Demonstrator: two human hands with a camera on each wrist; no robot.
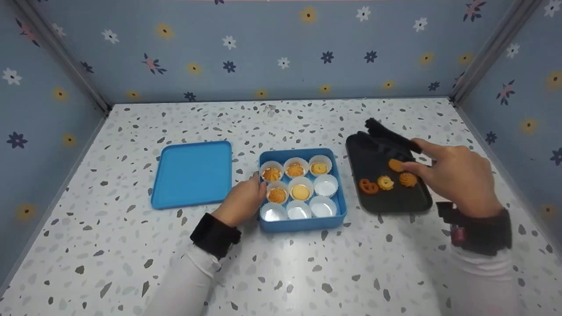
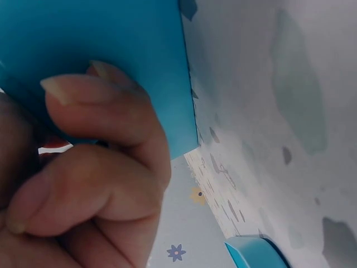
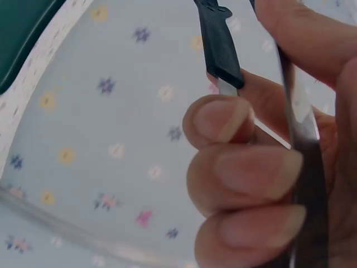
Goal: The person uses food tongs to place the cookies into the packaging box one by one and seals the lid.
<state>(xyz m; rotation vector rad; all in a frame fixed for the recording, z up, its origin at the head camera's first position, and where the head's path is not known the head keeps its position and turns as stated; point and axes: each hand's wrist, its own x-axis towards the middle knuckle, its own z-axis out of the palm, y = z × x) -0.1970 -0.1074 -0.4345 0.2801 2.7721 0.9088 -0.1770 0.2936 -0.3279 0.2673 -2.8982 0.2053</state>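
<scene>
My left hand [image 1: 243,199] grips the left wall of a blue box [image 1: 303,226], its curled fingers against the wall in the left wrist view. Inside the box, white paper cups [image 1: 326,186] stand in rows of three; the back row and two cups of the middle row contain cookies [image 1: 300,192]. At right my right hand [image 1: 461,175] holds tongs [image 1: 392,135] with black tips and metal arms. The tips are spread above a dark tray [image 1: 395,205]. On the tray lie a pretzel [image 1: 369,186], a notched yellow cookie [image 1: 385,182], a swirl cookie [image 1: 408,179] and a round cookie [image 1: 396,165].
A flat blue lid [image 1: 193,173] lies on the speckled table [image 1: 281,272], left of the box. Flower-patterned panels [image 1: 281,48] enclose the table at the back and both sides.
</scene>
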